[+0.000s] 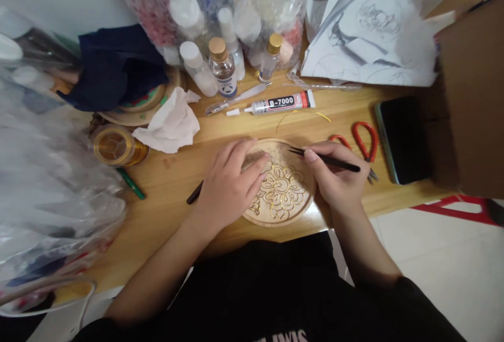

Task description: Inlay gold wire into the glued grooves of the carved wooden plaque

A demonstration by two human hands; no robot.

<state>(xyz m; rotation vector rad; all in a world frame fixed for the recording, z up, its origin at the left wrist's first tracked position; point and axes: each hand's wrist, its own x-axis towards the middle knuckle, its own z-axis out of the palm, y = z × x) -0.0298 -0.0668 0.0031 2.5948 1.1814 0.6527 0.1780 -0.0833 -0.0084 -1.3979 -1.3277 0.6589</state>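
Observation:
A round wooden plate (pixel 271 215) lies near the table's front edge, with gold wire bent into a flower (pixel 282 185) on it and pencil lines above. My left hand (pixel 230 184) rests with spread fingers over the plate's left side. A dark stick (pixel 194 193) pokes out from beneath that hand. In my right hand (pixel 334 174), at the plate's right rim, are black tweezers (pixel 334 161), their tips over the upper part of the plate.
Behind the plate lie a B-7000 glue tube (pixel 281 103) and a thin yellow wire (pixel 323 116). Red-handled pliers (pixel 365 141) and a phone (pixel 405 140) are at the right. A wire spool (pixel 114 146), tissue (pixel 171 121) and bottle (pixel 223 69) stand or lie further left.

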